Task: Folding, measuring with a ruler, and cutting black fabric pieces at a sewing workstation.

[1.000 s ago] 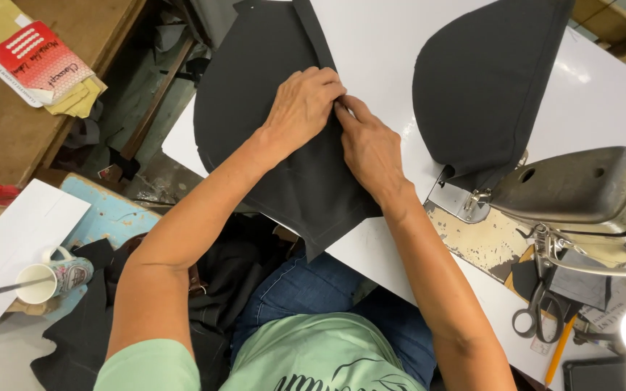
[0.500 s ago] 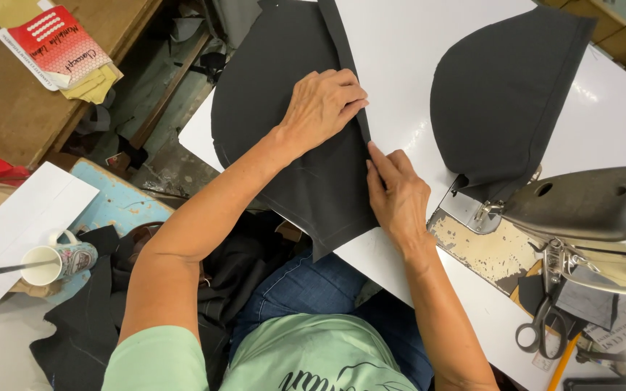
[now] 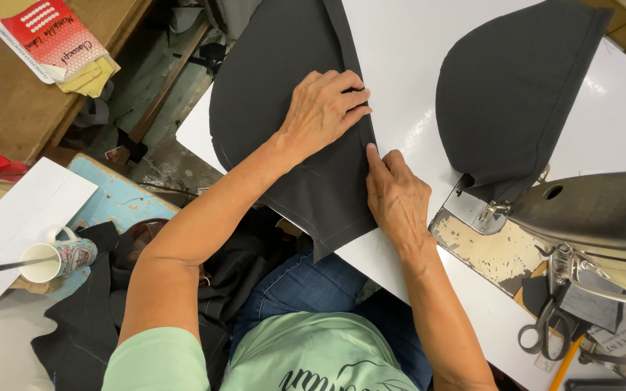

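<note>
Left hand is laid flat and open on the black fabric piece, palm down, fingers spread a little and reaching toward 3 o'clock so the tips sit right on the folded edge; it's pressing, not gripping anything. Right hand sits just at 5 o'clock from the left one, also mostly open, fingers held together and pointing to 11 o'clock, tips touching the same edge of the cloth; the heel of that hand rests on the white table; no pinch that I can see, more of a flat smoothing touch.

The fabric itself is matte, dark charcoal-black, looks like a smooth woven suiting; rounded curve on its 9 o'clock side, straight folded seam along the 3 o'clock side, and a pointed corner hanging over the table edge toward 6 o'clock above the jeans; faint pale stitch line runs near the lower hem.

A second dark fabric piece, dome-shaped, same matte cloth, lies at 2 o'clock, well apart from the hands, its lower end tucked under the grey metal sewing machine; scuffed metal plate beneath it. Scissors hang at 4 o'clock; a floral mug with a stick in it sits at 8 o'clock on a chipped blue surface.
</note>
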